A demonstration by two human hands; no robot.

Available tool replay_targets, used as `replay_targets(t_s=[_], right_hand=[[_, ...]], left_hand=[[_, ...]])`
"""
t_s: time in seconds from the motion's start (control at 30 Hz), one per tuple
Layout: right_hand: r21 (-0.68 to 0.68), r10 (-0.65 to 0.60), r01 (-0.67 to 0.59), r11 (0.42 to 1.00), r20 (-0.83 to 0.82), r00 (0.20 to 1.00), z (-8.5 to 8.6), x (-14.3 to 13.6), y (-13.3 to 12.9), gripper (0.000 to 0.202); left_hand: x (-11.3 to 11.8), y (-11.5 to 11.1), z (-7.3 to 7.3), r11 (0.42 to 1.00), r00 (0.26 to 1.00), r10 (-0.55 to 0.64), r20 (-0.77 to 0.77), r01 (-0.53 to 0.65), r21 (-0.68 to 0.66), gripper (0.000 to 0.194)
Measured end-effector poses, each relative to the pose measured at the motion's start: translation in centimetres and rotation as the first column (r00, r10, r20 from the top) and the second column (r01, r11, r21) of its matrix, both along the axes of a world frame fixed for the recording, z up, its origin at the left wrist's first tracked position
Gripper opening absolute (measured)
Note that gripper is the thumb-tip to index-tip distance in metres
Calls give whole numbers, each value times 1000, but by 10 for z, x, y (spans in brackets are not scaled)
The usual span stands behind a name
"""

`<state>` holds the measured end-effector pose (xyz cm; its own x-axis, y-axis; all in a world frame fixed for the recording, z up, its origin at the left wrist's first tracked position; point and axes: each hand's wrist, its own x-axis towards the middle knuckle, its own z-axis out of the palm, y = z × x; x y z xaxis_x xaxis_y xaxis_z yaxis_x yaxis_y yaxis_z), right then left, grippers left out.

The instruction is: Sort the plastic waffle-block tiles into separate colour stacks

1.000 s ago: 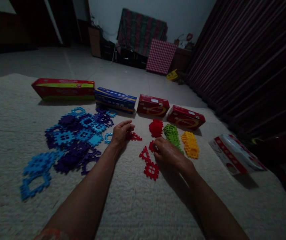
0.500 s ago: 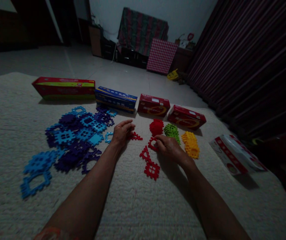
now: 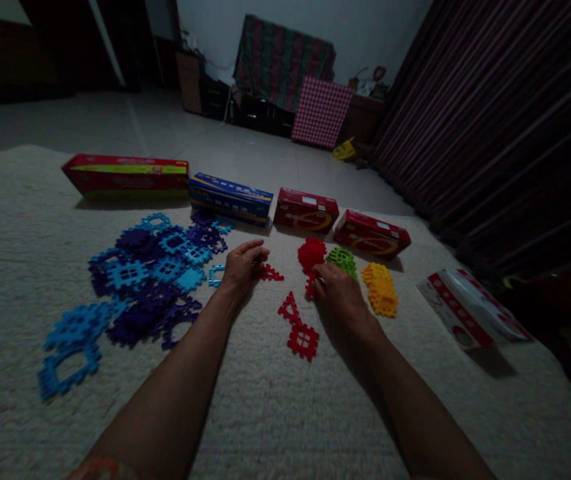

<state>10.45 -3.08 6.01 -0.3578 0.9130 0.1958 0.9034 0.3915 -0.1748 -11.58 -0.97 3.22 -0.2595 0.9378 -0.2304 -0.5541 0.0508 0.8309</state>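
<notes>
My left hand [image 3: 244, 264] rests low over the mat, its fingers drawn together at a red triangular interlocking building piece [image 3: 271, 272] that sticks out to their right. A light blue square piece [image 3: 216, 275] lies partly behind that wrist. My right hand [image 3: 338, 292] pinches a red interlocking building piece [image 3: 310, 285], mostly covered by the fingers, just in front of the red stack [image 3: 312, 252]. Nearer to me lie a second red triangle [image 3: 289, 308] and a red window piece [image 3: 304, 341]. Beside the right hand are a green stack [image 3: 342, 260] and a yellow stack [image 3: 381, 291].
Blue and purple pieces [image 3: 148, 313] spread in a heap on the left. Along the back stand a long red-green box [image 3: 128, 179], a blue box [image 3: 230, 200] and two dark red boxes [image 3: 306, 211]. A white-red package [image 3: 472, 310] sits at right on the pale mat [image 3: 265, 413].
My right hand has shifted slightly, bringing its red piece away from the loose triangle and up against the red stack; the piece now looks more edge-on. My left hand stays in place.
</notes>
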Motion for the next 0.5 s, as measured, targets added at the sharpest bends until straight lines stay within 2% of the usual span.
replay_targets(t_s=[0.23, 0.5], right_hand=[[116, -26, 28, 993, -15, 1000, -2, 4, 10, 21], [249, -26, 23, 968, 8, 1000, -5, 4, 33, 18]], left_hand=[[0, -1, 1, 1000, 1000, 1, -4, -1, 5, 42], [-1, 0, -1, 1000, 1000, -8, -14, 8, 4, 42]])
